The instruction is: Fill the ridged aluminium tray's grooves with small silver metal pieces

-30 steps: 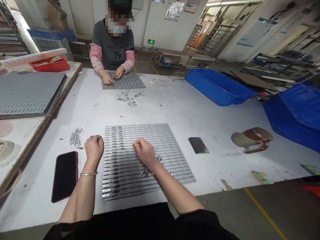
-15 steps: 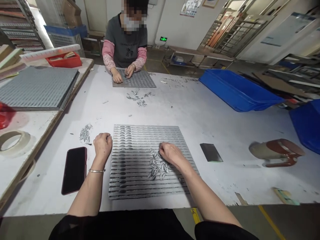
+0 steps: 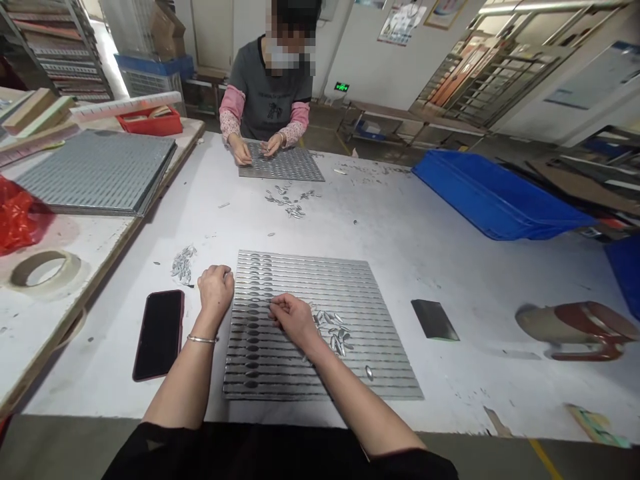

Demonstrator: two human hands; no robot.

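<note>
Right hand (image 3: 295, 321): shifted from the loose ovals (image 3: 339, 339) toward 9 o'clock, fingertips now at the second oval column (image 3: 268, 275)
Right forearm (image 3: 350, 393): now crosses the pile's 7 o'clock edge
Red bag (image 3: 20, 215): out of frame at first, now showing at 9 o'clock

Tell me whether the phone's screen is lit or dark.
Dark: the phone lies flat on the table with its screen up, plain black, with no icons or glow.

Light: bright on bench (image 3: 350, 240), dimmer over floor (image 3: 323, 120) beyond it | shadows: soft, on bench | glare: glints on ridged plate (image 3: 370, 320) atop bench | distortion: jug (image 3: 575, 327) at bench's right stretched, softly blurred
</note>
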